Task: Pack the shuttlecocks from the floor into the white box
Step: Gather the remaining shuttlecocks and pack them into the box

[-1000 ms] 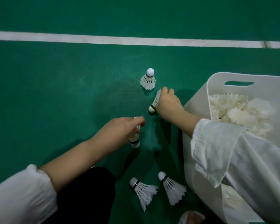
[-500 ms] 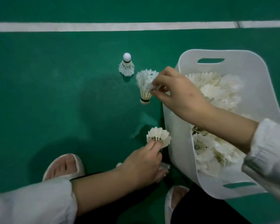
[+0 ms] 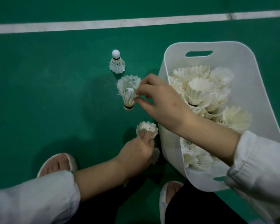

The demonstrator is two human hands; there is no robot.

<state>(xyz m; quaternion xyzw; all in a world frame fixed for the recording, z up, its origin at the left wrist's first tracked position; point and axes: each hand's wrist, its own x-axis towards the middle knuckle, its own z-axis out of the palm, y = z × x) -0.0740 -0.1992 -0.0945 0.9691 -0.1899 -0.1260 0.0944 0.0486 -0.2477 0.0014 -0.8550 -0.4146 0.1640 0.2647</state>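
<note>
My right hand (image 3: 158,101) pinches the feather skirt of a white shuttlecock (image 3: 128,91), held cork down just left of the white box (image 3: 174,50). Below it my left hand (image 3: 136,154) grips another shuttlecock (image 3: 147,128) with its feathers pointing up, close to the box's left wall. A further white feather skirt (image 3: 155,156) shows at the right edge of my left hand; whether that hand holds it I cannot tell. One shuttlecock (image 3: 116,63) stands on the green floor, cork up, beyond my right hand. The box holds several shuttlecocks (image 3: 199,89).
A white court line (image 3: 103,24) crosses the green floor at the top. My two feet in white slippers (image 3: 58,164) sit at the bottom, on either side of my left forearm. The box has handle slots at its far and near ends.
Both hands lifted shuttlecocks off the floor a second ago and brought them toward the box. Over the last half second the hands have hardly moved.
</note>
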